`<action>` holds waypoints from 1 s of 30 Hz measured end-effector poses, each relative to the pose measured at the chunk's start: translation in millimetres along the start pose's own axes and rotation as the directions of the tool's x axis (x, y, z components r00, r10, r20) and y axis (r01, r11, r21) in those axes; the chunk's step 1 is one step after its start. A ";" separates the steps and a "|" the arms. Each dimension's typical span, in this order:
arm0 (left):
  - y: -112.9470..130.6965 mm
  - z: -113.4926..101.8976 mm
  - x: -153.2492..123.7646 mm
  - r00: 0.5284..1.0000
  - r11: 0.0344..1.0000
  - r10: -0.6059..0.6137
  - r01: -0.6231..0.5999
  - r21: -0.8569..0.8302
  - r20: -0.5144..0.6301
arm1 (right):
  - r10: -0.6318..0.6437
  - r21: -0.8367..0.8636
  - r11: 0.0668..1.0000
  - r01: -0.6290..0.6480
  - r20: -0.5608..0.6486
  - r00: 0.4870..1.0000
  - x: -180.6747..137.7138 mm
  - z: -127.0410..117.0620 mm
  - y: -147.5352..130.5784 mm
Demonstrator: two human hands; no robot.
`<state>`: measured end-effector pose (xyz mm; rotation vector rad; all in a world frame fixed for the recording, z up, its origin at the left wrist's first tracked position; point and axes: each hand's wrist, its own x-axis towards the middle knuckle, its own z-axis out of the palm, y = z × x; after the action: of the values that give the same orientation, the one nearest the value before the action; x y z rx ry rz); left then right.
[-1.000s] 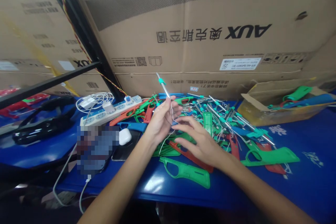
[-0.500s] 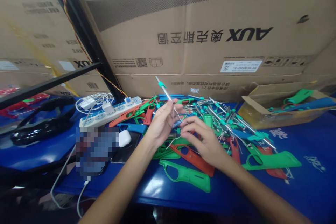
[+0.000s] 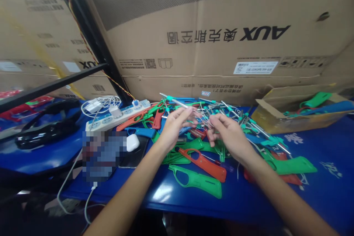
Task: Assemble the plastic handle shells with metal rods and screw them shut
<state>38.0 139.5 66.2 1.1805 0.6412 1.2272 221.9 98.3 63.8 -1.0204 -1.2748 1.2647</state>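
My left hand (image 3: 178, 125) pinches a slim metal lighter tube (image 3: 178, 102) with a teal collar near its far end. The tube points up and to the left. My right hand (image 3: 225, 132) has its thumb and forefinger closed on a thin pale wire (image 3: 204, 117) between the two hands; the fingertips are slightly blurred. Under and behind my hands lies a heap of similar metal tubes with teal collars and wires. In front of it rest an orange lighter handle shell (image 3: 206, 165) and a green handle shell (image 3: 195, 181).
A white power strip (image 3: 110, 118) with plugs and a coiled cable stands left. Nearer are a pixelated phone (image 3: 102, 158) and a white earbud case (image 3: 132, 142). An open carton (image 3: 293, 120) of handle shells sits right. Large cardboard boxes (image 3: 199, 11) back the blue table (image 3: 155, 195).
The tube has tipped from steeply upright to a flatter slant and come lower. My right hand has moved up and slightly right, from beside the left palm toward the heap.
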 end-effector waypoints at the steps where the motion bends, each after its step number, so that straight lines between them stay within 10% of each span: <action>1: -0.5 0.0 0.0 1.000 1.000 0.005 -0.005 0.014 -0.003 | 0.032 0.013 0.999 -0.032 0.021 0.999 1.3 -1.4 0.8; 30: 5.3 -7.0 2.4 0.986 0.987 0.132 -0.123 0.101 -0.097 | -0.032 -0.081 0.997 0.013 -0.231 0.972 8.3 -16.8 0.5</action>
<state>30.4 143.6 69.3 1.2592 0.7165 1.3857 237.5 108.6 62.8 -1.1707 -1.1593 1.0499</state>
